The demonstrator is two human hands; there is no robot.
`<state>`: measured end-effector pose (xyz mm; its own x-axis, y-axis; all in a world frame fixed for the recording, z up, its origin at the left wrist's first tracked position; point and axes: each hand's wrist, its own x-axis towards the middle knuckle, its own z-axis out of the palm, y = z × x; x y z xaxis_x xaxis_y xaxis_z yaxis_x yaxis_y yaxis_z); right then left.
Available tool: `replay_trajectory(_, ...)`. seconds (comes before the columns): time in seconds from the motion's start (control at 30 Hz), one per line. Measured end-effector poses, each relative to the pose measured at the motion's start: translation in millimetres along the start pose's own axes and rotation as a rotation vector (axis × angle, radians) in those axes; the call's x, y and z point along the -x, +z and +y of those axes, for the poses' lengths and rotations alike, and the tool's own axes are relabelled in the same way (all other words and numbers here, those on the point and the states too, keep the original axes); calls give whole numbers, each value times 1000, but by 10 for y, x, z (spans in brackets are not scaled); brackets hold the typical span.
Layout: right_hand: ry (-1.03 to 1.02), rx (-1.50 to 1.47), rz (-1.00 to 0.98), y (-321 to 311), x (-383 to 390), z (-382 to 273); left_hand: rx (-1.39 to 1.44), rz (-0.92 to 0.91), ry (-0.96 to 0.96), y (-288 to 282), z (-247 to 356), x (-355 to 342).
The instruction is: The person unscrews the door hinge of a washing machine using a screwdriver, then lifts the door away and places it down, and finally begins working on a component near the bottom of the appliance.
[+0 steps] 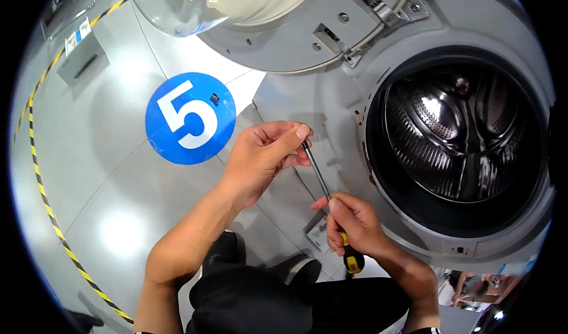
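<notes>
A screwdriver [318, 171] with a long dark shaft and a black and yellow handle slants between my two hands, in front of the washing machine's grey front. My right hand [360, 226] is wrapped around its handle and lower shaft, so the handle's butt sticks out below. At the shaft's far end, my left hand [255, 159] is closed, thumb and fingers pinched around the tip. Whether a small part such as a screw is at the tip, the fingers hide. To the right of both hands is the open drum [455, 127] inside its black rubber seal [378, 174].
The machine's round door [278, 50] stands open at the top on its metal hinge [387, 16]. A blue floor disc [160, 121] with a white numeral bears a small dark piece [215, 99]. Yellow and black tape [44, 198] runs along the left. My dark-clothed knees are below.
</notes>
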<state>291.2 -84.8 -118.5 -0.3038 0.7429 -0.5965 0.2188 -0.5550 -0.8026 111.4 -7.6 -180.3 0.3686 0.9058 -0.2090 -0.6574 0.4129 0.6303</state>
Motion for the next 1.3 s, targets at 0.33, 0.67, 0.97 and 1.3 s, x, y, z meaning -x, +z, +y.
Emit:
replay_trajectory(0.33, -10, -48, 91, 185, -280, 103, 90, -26, -35, -50, -116, -182)
replay_trajectory(0.67, -126, -127, 195, 319, -643, 18, -79, -137, -143, 45, 64, -508)
replay_trajectory(0.97, -343, -300, 204, 305, -926, -44, -333, -190, 7, 213, 309, -698)
replay_trajectory(1.3, -498, -368, 239, 278, -1114, -107, -886, -211, -32, 280, 580, -578)
